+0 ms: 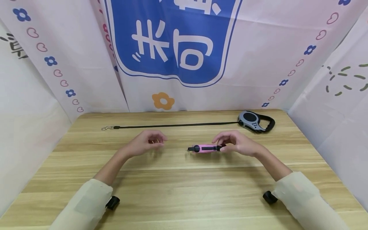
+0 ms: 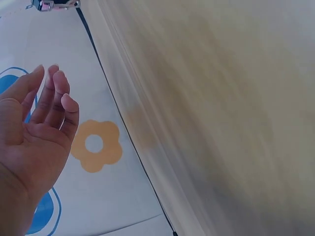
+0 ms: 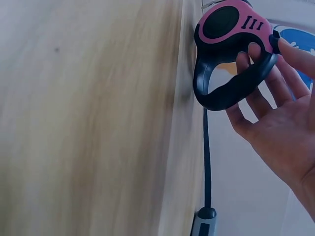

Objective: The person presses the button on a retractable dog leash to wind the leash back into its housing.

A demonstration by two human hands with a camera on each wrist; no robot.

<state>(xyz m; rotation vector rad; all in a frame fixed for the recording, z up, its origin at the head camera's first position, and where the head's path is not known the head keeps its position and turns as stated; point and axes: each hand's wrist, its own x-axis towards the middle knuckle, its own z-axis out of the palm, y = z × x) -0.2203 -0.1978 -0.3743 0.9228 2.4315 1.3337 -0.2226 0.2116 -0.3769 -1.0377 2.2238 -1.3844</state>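
My right hand point(image 1: 238, 143) pinches a pink and black retractable dog leash point(image 1: 205, 148) by the end of its black handle. In the right wrist view the thumb lies at the button and fingertips reach through the handle loop point(image 3: 216, 101). The leash is turned edge-up, with its small metal clip point(image 1: 188, 149) at the left end. Whether it touches the table I cannot tell. To the left of the leash, my left hand point(image 1: 146, 143) hovers apart from it, fingers loosely bent and holding nothing. The left wrist view shows the pink leash point(image 2: 56, 6) only at its top edge.
Behind the hands lies a grey and black retractable leash point(image 1: 248, 117) at the back right of the wooden table point(image 1: 184, 198). Its black cord point(image 1: 172, 125) stretches left to a metal snap hook point(image 1: 107, 128). A printed cloth point(image 1: 247, 76) hangs behind the table.
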